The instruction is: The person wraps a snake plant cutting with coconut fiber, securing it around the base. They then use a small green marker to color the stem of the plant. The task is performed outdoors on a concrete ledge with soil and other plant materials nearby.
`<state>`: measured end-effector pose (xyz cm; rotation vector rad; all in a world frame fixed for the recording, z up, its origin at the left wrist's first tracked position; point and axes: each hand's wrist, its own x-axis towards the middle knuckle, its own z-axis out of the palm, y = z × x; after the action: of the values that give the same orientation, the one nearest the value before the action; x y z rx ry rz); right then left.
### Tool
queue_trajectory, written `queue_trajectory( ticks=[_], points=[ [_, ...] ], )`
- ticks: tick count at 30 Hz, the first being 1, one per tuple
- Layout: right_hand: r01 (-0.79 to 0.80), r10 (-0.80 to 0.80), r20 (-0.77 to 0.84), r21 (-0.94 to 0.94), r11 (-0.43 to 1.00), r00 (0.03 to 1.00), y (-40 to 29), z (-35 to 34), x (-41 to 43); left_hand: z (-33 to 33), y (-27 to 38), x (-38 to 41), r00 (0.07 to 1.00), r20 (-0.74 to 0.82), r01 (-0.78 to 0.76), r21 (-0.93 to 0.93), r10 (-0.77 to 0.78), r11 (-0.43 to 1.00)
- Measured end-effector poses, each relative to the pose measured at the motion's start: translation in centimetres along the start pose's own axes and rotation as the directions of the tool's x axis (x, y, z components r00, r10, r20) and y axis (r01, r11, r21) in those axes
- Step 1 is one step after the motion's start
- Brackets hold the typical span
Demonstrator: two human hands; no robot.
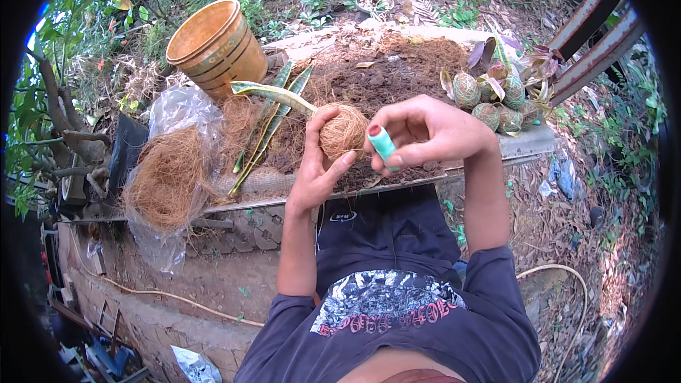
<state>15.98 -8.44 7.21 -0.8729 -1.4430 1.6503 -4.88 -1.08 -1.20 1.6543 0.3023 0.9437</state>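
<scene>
My left hand [318,167] grips a round ball of brown coir fibre [343,128] from its left side and below. Out of the ball's upper left juts a variegated snake plant leaf [276,97]. My right hand [433,130], just right of the ball, holds a small spool of mint-green thread [382,143] between thumb and fingers. The spool's reddish end faces up. Whether thread runs from spool to ball is too fine to tell. Under both hands lies a mound of dark soil and fibre [372,77] on the table.
Two loose snake plant leaves [270,138] lie left of the ball. A plastic bag of coir fibre [170,181] overhangs the table's front edge. Behind it leans an orange-yellow bucket [218,45]. Several thread-wrapped balls [497,106] with plants sit at right, near rusty metal bars [596,48].
</scene>
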Motion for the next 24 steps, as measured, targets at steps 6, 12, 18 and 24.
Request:
queue_trajectory(
  ticks=[6, 12, 18, 24],
  points=[
    [0.02, -0.079, -0.185, -0.303, 0.953, 0.98, 0.0, -0.1, 1.2, -0.6, -0.7, -0.2, 0.998, 0.06, -0.038, 0.058, 0.035, 0.998],
    [0.054, -0.145, -0.225, -0.365, 0.929, 0.964, -0.5, 0.3, 1.2, -0.7, -0.7, -0.6, 0.999, 0.045, 0.013, 0.07, -0.016, 0.997],
    [0.045, -0.165, -0.249, -0.427, 0.903, 0.954, -0.7, 0.4, 1.1, 0.2, 1.0, -0.3, 0.998, 0.054, 0.042, -0.035, -0.04, 0.999],
    [0.084, -0.192, -0.242, -0.396, 0.914, 0.951, -0.6, 0.6, 1.2, 0.3, 0.4, -0.2, 0.999, -0.029, 0.042, 0.212, -0.036, 0.976]
  ],
)
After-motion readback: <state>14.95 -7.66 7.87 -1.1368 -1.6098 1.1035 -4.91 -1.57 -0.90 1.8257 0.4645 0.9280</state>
